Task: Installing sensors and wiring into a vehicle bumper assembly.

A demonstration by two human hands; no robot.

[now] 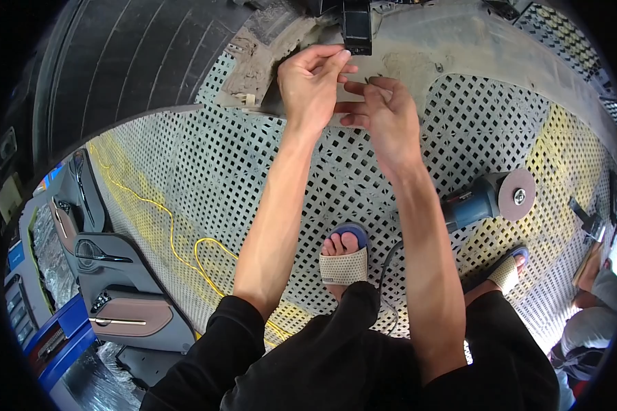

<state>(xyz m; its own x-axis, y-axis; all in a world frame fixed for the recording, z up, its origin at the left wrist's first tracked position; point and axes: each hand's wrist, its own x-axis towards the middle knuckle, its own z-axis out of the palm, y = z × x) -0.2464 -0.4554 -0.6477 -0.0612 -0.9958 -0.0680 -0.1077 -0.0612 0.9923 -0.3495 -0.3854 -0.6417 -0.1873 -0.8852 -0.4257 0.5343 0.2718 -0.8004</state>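
Note:
My left hand is raised to the lower end of a black rectangular bracket at the top of the view. Its thumb and forefinger are pinched together at the bracket's bottom edge; anything between them is too small to make out. Just right of it and a little lower is my right hand, its fingers curled toward the left hand. A tiny dark sliver shows at its thumb tip, too small to name. Behind both hands runs a dusty grey curved vehicle panel, with dried dirt on its left part.
A large black tyre fills the upper left. An angle grinder lies on the perforated floor mat right of my forearm. A yellow cable winds across the left side, beside door panels. Another person's leg shows at lower right.

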